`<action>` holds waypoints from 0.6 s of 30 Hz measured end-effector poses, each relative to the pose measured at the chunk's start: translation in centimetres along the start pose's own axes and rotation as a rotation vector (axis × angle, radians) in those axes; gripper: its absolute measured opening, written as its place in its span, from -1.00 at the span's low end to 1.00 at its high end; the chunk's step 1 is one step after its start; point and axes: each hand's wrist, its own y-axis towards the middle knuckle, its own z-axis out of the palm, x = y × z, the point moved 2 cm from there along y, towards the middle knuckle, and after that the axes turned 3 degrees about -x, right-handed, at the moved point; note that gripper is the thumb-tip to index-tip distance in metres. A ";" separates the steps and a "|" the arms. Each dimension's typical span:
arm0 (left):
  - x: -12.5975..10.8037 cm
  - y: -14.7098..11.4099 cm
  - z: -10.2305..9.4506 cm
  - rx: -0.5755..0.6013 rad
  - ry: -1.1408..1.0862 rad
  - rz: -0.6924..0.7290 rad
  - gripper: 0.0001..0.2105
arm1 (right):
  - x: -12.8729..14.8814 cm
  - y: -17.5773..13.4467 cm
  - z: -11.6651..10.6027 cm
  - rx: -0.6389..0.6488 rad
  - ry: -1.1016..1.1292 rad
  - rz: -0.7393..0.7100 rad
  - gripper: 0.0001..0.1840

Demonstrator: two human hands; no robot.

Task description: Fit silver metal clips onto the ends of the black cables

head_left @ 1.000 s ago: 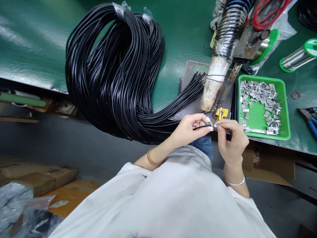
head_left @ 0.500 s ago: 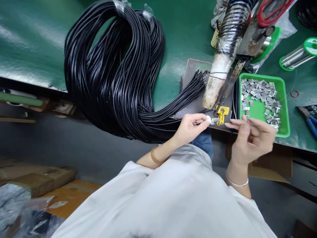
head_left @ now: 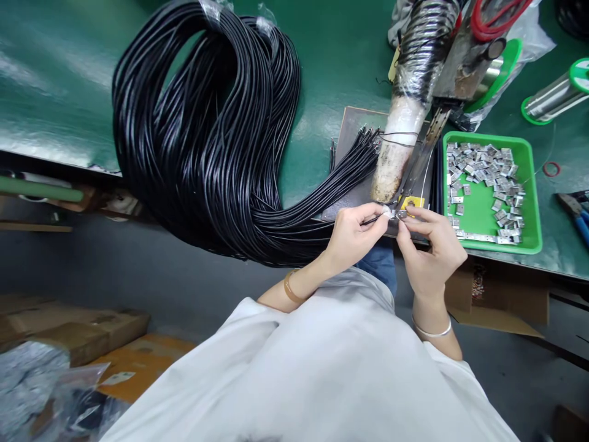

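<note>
My left hand (head_left: 354, 234) is closed in a pinch on the end of a black cable, its fingertip wrapped in something white. A small silver USB connector (head_left: 402, 214) sits at that end, just past the fingertips. From the other side, the thumb and fingers of my right hand (head_left: 432, 248) close on the connector. Right behind it is a yellow clip-like fixture (head_left: 413, 202), partly covered by my fingers. A large coil of black cables (head_left: 216, 147) lies on my left, its stripped ends gathered on a dark board (head_left: 352, 129).
A wrapped hose (head_left: 396, 144) and a metal holder (head_left: 430, 144) slant down above the hands. To the right stand a green tray (head_left: 535, 196) of USB connectors, a solder spool (head_left: 554, 98) and blue-handled pliers (head_left: 577, 215). A red ring (head_left: 552, 169) lies near the tray.
My right hand has come left from beside the tray and its fingers have closed on the USB connector. My left hand keeps its pinch, almost in place. The view has shifted slightly.
</note>
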 end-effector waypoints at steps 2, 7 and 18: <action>-0.5 0.0 -0.1 0.001 0.044 0.036 -0.80 | 0.1 0.2 -0.1 0.004 -0.010 0.005 -0.87; -0.8 0.0 -0.2 -0.001 0.083 0.067 -0.81 | 0.3 0.2 -0.4 0.026 -0.012 0.001 -0.84; 0.4 0.0 -0.5 0.020 0.120 0.007 -0.80 | 0.1 -0.2 -0.5 0.081 0.018 0.017 -0.86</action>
